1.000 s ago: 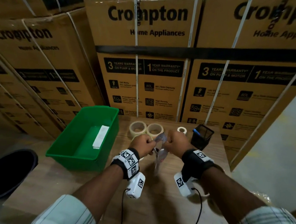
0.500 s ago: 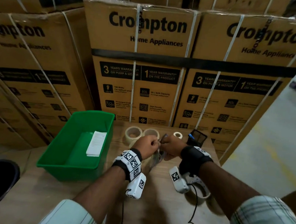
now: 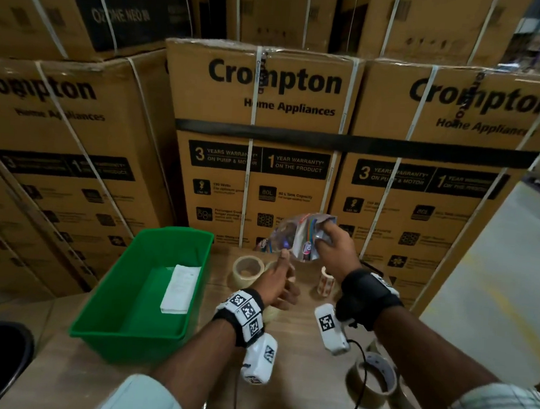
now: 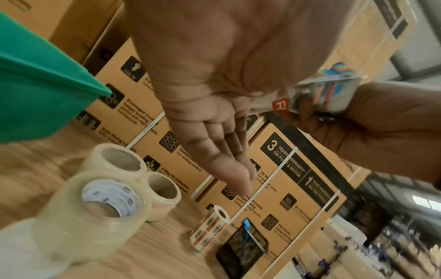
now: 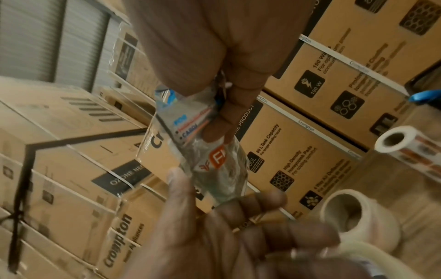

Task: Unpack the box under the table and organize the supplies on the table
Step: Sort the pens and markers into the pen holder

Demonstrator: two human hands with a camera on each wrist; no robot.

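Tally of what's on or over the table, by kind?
Clear tape rolls: 3
Label roll: 1
Mesh pen cup: 1
Blue pen: 1
Green bin: 1
White paper, in the bin: 1
Plastic packet, held in the right hand: 1
Total: 9

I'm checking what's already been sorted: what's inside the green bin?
In the green bin lies one white folded paper on the floor. The near wall hides the bin's front strip.
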